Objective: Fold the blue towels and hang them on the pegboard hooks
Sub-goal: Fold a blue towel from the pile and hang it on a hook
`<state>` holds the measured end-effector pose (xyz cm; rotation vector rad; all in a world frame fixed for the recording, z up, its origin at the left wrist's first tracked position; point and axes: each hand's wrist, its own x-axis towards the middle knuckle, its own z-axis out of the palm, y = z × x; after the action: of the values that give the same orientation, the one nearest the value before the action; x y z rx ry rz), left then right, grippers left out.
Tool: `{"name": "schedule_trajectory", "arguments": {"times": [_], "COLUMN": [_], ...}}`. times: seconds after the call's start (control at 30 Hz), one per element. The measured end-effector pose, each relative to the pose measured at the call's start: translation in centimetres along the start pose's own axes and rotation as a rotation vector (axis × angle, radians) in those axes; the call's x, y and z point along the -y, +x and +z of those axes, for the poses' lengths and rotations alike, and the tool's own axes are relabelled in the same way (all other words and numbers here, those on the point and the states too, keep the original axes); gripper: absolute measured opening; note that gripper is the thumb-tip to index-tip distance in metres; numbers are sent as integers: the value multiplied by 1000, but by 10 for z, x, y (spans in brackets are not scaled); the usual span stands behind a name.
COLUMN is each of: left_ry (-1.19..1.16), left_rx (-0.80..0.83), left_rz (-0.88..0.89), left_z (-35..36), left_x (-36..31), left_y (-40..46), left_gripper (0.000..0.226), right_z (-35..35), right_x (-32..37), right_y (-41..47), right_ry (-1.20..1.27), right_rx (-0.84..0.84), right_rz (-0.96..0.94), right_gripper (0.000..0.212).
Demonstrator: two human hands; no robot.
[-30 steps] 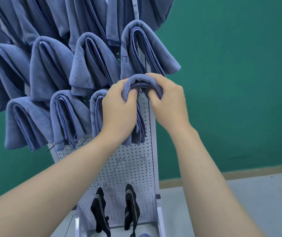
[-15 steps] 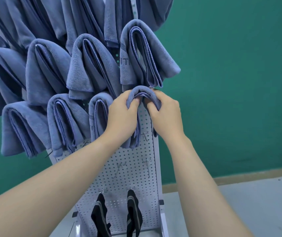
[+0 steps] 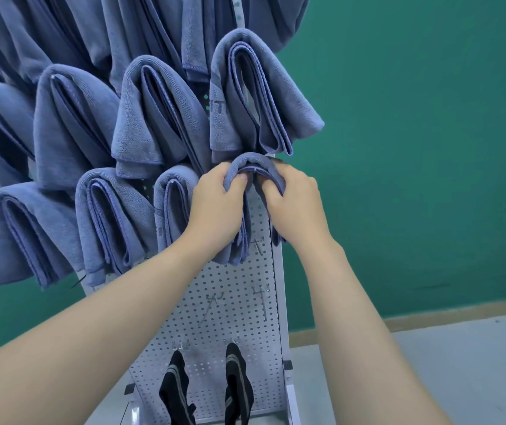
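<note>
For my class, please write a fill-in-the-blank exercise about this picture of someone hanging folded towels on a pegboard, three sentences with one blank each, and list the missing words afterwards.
1. The left hand and the right hand both grip one folded ____ towel.
2. The pegboard is full of small round ____.
3. Near the bottom of the pegboard hang two ____ socks, side by side.

Missing words: blue; holes; black

Folded blue microfibre towels (image 3: 159, 118) are hanging in rows across the upright white perforated metal pegboard (image 3: 230, 302); two black striped socks (image 3: 178, 391) are dangling below them, near its base.
</note>
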<state>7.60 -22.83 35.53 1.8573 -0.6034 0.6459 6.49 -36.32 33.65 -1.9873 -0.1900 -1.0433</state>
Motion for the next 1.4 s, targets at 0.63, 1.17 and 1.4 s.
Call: {"name": "schedule_trajectory", "arguments": {"times": [0.63, 1.17, 1.4], "left_ry": [6, 167, 160], "left_rx": [365, 348, 340], "left_rz": [-205, -425, -737], "left_z": [-35, -128, -131], "left_x": [30, 157, 241], "left_y": [-87, -288, -355], "left_gripper": [26, 46, 47], "right_z": [-3, 84, 139], "right_x": [2, 24, -20], "right_y": [-79, -286, -362], "right_ry": [-204, 17, -37], "right_rx": [124, 210, 533], "right_rz": [318, 426, 625], "right_gripper": [26, 11, 9]}}
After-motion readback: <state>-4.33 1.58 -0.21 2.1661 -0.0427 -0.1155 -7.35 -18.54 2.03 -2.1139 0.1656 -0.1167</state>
